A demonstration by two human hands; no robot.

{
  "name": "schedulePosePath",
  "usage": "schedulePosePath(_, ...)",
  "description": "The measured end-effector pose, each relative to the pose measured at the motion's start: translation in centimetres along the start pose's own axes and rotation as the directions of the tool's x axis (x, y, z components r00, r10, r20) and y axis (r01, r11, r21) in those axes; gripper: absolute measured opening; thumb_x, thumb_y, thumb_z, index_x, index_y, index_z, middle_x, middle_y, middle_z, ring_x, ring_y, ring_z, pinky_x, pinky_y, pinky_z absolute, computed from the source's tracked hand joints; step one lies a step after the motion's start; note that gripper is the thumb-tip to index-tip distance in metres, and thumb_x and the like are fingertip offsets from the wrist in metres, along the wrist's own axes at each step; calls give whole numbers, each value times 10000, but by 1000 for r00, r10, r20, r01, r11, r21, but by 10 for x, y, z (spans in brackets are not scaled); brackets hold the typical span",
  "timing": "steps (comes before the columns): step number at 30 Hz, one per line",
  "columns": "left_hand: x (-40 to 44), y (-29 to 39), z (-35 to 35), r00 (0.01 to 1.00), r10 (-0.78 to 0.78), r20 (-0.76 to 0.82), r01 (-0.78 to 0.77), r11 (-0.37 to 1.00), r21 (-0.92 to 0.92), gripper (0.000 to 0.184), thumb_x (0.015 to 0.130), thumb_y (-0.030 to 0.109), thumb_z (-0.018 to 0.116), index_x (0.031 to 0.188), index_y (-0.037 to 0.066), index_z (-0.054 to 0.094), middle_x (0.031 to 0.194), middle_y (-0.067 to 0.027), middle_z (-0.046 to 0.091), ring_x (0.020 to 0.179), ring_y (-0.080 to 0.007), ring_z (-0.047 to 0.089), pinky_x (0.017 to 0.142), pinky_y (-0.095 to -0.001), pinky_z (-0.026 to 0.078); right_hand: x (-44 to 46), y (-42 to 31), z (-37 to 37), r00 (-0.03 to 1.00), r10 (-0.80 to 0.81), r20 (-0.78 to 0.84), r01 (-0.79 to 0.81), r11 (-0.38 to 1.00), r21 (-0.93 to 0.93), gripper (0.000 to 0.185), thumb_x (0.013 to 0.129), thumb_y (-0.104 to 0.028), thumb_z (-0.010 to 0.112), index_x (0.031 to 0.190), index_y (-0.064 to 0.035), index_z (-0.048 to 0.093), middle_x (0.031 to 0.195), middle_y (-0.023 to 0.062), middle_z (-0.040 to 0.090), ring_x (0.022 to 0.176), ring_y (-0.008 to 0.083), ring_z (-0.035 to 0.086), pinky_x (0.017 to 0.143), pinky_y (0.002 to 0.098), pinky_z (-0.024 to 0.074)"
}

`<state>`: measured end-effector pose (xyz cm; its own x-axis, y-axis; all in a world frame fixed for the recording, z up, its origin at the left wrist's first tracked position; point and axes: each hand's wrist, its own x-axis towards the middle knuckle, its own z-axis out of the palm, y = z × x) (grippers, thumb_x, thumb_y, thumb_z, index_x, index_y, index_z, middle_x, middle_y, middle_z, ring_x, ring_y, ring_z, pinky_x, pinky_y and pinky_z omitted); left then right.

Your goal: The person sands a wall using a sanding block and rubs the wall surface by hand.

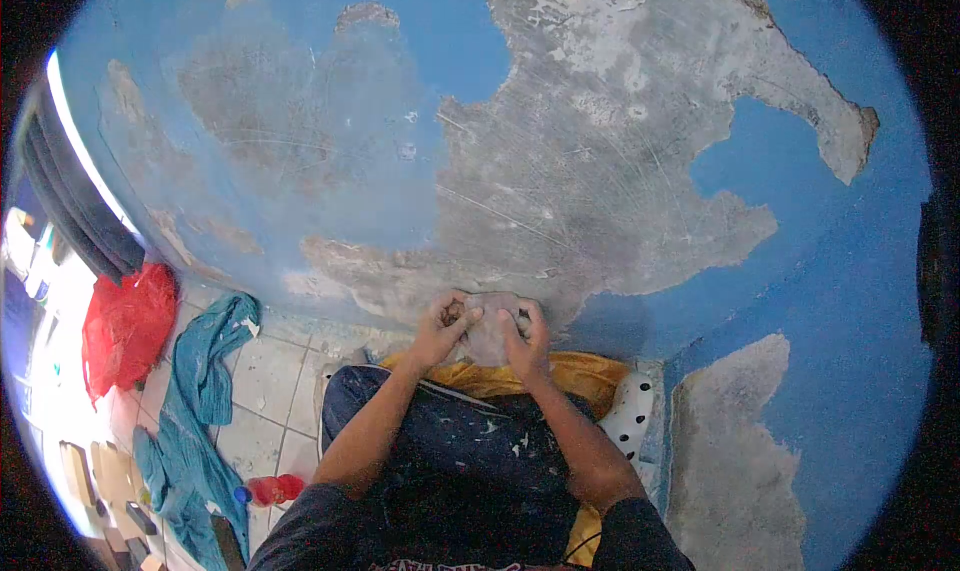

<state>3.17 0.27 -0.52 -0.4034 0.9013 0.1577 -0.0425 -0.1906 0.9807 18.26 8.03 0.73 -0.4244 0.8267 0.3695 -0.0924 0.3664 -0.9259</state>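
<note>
A greyish, flat sheet-like piece (487, 339) is held between my two hands, close to the foot of the wall. My left hand (445, 323) pinches its left side with thumb and curled fingers. On the right side, my right hand (526, 337) grips it the same way. Behind the hands rises a blue wall (465, 46) with large patches of bare grey plaster (590, 171), scratched and flaking. What the sheet is made of cannot be told.
Yellow cloth (580, 371) lies beyond my knees, beside a white surface with black spots (628, 421). To the left are a red bag (130, 326), a teal cloth (200, 401), a red bottle (275, 489) and wood pieces (115, 471) on tiles (268, 371).
</note>
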Motion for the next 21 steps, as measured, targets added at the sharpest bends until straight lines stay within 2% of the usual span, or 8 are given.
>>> schedulePosePath(3, -1, 4, 2, 1000, -4, -22, 4, 1000, 3, 213, 906, 172, 677, 1046, 60, 561, 710, 32, 569, 587, -43, 508, 488, -226, 427, 0, 3, 0, 999, -47, 4, 47, 997, -58, 201, 918, -137, 633, 1076, -31, 568, 968, 56, 630, 876, 120, 598, 759, 278, 487)
schedulePosePath(6, -2, 10, 3, 999, -43, -33, 43, 999, 14, 201, 908, 172, 675, 1032, 62, 561, 694, 40, 555, 583, -42, 506, 489, -229, 435, 0, 16, 1, 998, -55, -7, 55, 998, 11, 206, 910, -137, 641, 1074, -33, 571, 970, 55, 624, 887, 120, 591, 763, 278, 486)
schedulePosePath(8, -2, 8, 2, 999, -5, -38, 8, 996, 84, 190, 908, 166, 674, 1023, 64, 562, 683, 43, 541, 578, -42, 504, 484, -231, 439, 0, 19, 0, 999, -42, -5, 42, 997, -60, 210, 905, -132, 648, 1073, -31, 573, 977, 58, 615, 897, 121, 584, 765, 278, 486)
schedulePosePath(12, 0, -2, 1, 999, 17, -36, -16, 999, 35, 187, 908, 165, 674, 1021, 63, 564, 670, 45, 527, 570, -45, 503, 481, -230, 440, -1, 12, 0, 999, -30, -16, 29, 997, -66, 224, 901, -135, 658, 1078, -24, 575, 978, 64, 612, 898, 124, 583, 771, 278, 483)
schedulePosePath(15, -1, 3, 3, 999, 8, -41, -7, 1000, 27, 189, 909, 160, 672, 1032, 56, 574, 654, 49, 512, 557, -44, 496, 476, -228, 440, -2, 17, 1, 995, -89, -34, 83, 987, -139, 302, 897, -186, 663, 1127, -22, 556, 1073, 103, 613, 984, 206, 598, 849, 340, 493)
schedulePosePath(17, -2, 5, 4, 998, -3, -70, 5, 1000, 27, 203, 905, 158, 677, 1046, 47, 582, 642, 51, 508, 551, -41, 487, 477, -228, 438, -1, 15, 2, 1000, 4, -30, -3, 1000, 30, 302, 891, -187, 681, 1112, -7, 580, 1000, 97, 619, 967, 185, 583, 859, 322, 465)
schedulePosePath(18, -3, 8, 5, 998, -5, -70, 7, 1000, 27, 203, 905, 158, 677, 1046, 47, 582, 642, 51, 508, 551, -41, 487, 477, -228, 438, -2, 15, 2, 1000, 6, -30, -5, 1000, 30, 302, 891, -187, 681, 1112, -7, 580, 1000, 97, 619, 967, 185, 583, 859, 322, 465)
schedulePosePath(21, -4, 10, 4, 996, -37, -80, 44, 996, 84, 206, 903, 159, 681, 1047, 44, 590, 642, 50, 520, 552, -38, 483, 476, -228, 434, -3, 18, 3, 990, -114, -85, 105, 989, -103, 341, 894, -217, 683, 1135, -1, 577, 1044, 116, 624, 1002, 206, 582, 871, 330, 467)
